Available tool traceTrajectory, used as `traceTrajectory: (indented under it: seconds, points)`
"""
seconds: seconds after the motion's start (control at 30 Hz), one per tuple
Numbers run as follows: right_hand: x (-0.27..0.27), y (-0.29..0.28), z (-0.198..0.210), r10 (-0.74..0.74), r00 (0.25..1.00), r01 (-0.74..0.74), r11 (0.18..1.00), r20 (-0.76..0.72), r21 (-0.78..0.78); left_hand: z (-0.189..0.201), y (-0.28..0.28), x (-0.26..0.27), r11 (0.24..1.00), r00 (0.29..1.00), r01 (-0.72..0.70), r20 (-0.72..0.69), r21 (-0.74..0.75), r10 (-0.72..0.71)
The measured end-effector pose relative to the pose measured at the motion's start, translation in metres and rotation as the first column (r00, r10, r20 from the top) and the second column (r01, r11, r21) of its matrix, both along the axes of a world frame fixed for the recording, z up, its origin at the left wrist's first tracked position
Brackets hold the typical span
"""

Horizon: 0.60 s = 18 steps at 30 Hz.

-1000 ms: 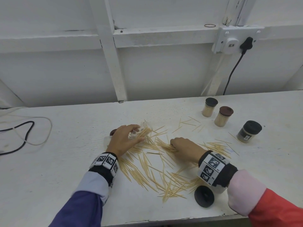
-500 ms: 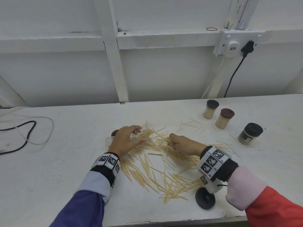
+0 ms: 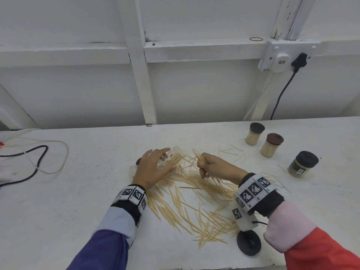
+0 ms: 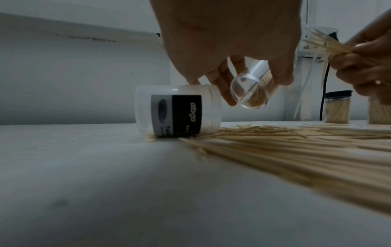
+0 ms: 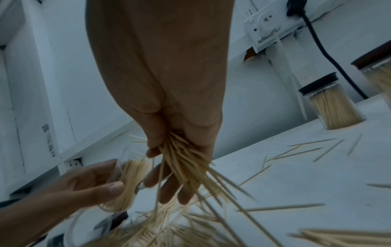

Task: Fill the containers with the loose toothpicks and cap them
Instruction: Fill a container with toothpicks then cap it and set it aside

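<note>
My left hand (image 3: pixel 165 162) grips a small clear container (image 3: pixel 175 156), tilted with its mouth to the right and partly filled with toothpicks; the left wrist view shows its round base (image 4: pixel 251 93). My right hand (image 3: pixel 202 164) pinches a bundle of toothpicks (image 5: pixel 186 167) just right of that mouth. Loose toothpicks (image 3: pixel 194 201) lie spread over the white table between my arms. A wider labelled jar (image 4: pixel 180 112) lies on its side under my left hand. A black cap (image 3: pixel 249 243) sits below my right wrist.
Three capped containers (image 3: pixel 254 133), (image 3: pixel 271 145), (image 3: pixel 303 164) stand at the back right. Black and white cables (image 3: pixel 39 162) loop at the far left. A wall socket with a black plug (image 3: pixel 280 59) is above the right side. The table's front edge runs close below my arms.
My right hand has closed on a bundle of toothpicks in the pile, lifted it and moved left toward the container's mouth. My left hand has kept holding the tilted container.
</note>
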State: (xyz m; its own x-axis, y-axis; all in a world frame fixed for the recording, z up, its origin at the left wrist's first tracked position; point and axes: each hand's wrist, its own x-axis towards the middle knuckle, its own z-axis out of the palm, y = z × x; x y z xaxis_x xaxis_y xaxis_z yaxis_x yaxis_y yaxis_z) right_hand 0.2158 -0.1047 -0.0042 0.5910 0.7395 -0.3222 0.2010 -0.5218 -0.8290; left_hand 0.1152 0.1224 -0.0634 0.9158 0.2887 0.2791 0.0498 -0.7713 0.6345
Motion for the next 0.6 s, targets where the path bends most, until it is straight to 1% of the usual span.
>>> traceTrajectory:
  seconds: [0.2,0.33,0.43,0.5,0.6]
  points:
    - [-0.001,0.004,0.006,0.014,0.998,-0.009,0.996,-0.054,0.089,0.000,-0.002,-0.001,1.000,0.999,0.008,0.051,0.027,-0.010]
    - [0.000,0.008,0.007,-0.025,0.997,0.038,0.984,-0.078,0.175,0.001,-0.002,-0.001,0.999,0.999,0.021,0.047,0.035,-0.022]
    - [0.000,0.011,0.011,-0.049,0.991,0.076,0.972,-0.123,0.224,0.002,-0.004,-0.002,0.999,0.999,0.027,0.025,0.021,-0.027]
    - [0.000,0.014,0.013,-0.035,0.991,0.063,0.975,-0.129,0.214,0.003,-0.005,-0.003,0.999,0.999,0.031,0.018,0.022,-0.032]
    - [0.000,0.015,0.014,-0.005,0.993,0.022,0.989,-0.114,0.144,0.004,-0.006,-0.004,0.999,0.999,0.036,0.006,0.001,-0.036]
